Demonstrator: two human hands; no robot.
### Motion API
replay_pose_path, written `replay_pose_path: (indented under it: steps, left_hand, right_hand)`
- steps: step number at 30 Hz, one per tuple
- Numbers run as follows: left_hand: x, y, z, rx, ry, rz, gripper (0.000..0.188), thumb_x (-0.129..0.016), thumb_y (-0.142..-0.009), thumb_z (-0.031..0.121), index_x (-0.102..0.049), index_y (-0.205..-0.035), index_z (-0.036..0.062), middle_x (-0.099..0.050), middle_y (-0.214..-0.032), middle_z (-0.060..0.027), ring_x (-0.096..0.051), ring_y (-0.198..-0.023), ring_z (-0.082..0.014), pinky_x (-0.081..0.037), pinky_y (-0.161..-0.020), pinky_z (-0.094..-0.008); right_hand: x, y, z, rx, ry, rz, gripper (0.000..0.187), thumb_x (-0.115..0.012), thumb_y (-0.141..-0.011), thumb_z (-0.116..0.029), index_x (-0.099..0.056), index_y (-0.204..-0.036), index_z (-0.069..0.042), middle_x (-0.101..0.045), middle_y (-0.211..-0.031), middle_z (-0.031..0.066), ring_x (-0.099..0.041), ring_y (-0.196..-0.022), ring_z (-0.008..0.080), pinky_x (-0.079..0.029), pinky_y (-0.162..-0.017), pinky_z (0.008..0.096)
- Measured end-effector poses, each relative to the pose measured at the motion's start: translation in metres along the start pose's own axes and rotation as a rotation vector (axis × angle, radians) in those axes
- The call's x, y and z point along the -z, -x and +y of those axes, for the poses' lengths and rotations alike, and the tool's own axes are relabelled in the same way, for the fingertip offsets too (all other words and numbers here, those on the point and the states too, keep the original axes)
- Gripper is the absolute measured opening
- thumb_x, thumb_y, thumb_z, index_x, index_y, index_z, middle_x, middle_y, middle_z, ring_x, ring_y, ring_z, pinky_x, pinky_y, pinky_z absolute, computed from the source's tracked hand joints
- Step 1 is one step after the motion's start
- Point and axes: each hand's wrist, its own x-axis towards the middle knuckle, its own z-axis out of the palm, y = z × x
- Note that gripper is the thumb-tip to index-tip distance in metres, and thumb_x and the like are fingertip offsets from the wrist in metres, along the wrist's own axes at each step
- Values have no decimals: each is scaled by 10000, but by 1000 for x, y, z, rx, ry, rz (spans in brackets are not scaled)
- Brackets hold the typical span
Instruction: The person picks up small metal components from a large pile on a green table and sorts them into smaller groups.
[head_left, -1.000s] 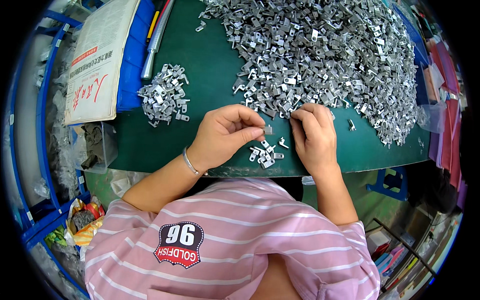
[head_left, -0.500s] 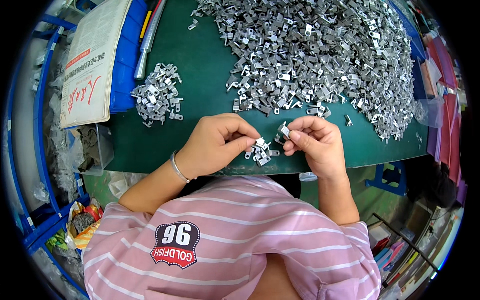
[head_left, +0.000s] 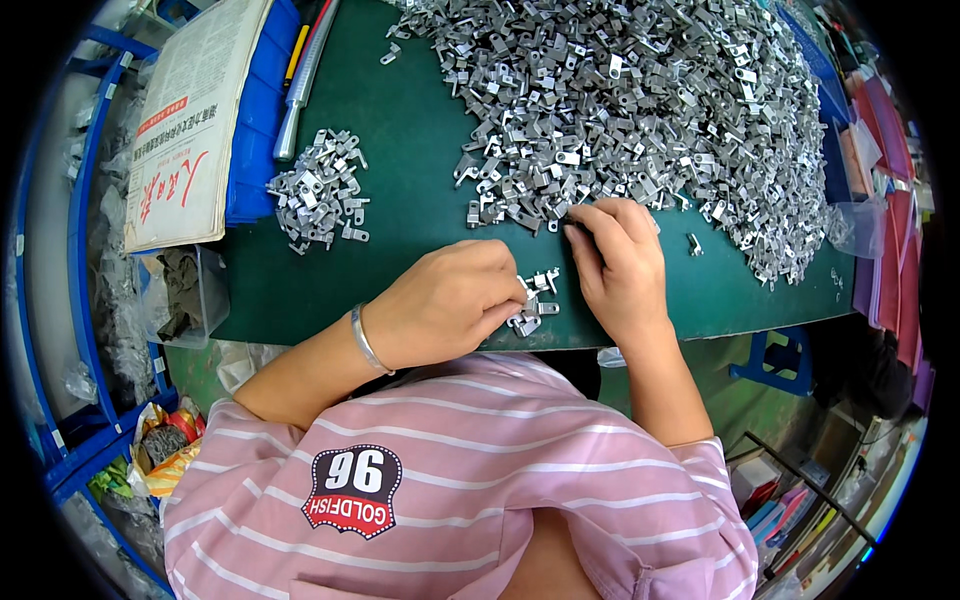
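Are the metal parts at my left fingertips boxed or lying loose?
Loose: the metal parts beside the left hand lie jumbled directly on the green tabletop, no box around.

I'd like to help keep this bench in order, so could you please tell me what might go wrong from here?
The small cluster of metal parts by the left hand lies near the front edge of the green table, so a nudge could send pieces off it. The right hand is at the front of the large pile and might drag loose pieces down into that cluster. Both hands are bare, so metal edges could nick the fingers.
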Motion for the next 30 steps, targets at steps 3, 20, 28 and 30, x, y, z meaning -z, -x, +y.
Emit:
replay_pose_path:
  steps: [3, 20, 28, 30]
  left_hand:
    - [-9, -11, 1, 4, -171, 166, 125, -648, -798, 33, -636, -920, 11, -564, -860, -103, -583, -792, -300, -480, -709, -398]
    - [-17, -19, -12, -87, -321, 148, 162, -714, -744, -7, -633, -879, 31, -608, -847, -102, -620, -761, -292, -498, -668, -368]
    - [-17, -17, -2, 408, 805, 155, 291, -605, -894, -42, -621, -1184, -46, -627, -958, -83, -701, -857, -199, -570, -737, -284]
    - [-13, -17, -3, 515, 918, 113, 278, -602, -909, -28, -612, -1185, -60, -613, -979, -84, -706, -872, -221, -582, -755, -283]
  right_hand:
    - [-5, 0, 3, 0, 36, 1, 166, -711, -757, 35, -646, -902, -14, -612, -892, 117, -585, -799, 305, -487, -692, 373]
    - [20, 20, -3, -862, -1201, -40, 123, -657, -931, -122, -641, -938, -1, -647, -787, 35, -568, -648, 88, -450, -572, 204]
    - [23, 23, -4, -906, -1381, -87, 127, -599, -959, -114, -565, -937, 7, -700, -927, 211, -687, -712, 181, -540, -543, 246]
    - [23, 23, -8, -918, -1382, -69, 131, -594, -962, -113, -557, -930, 9, -697, -919, 217, -685, -693, 185, -544, -540, 249]
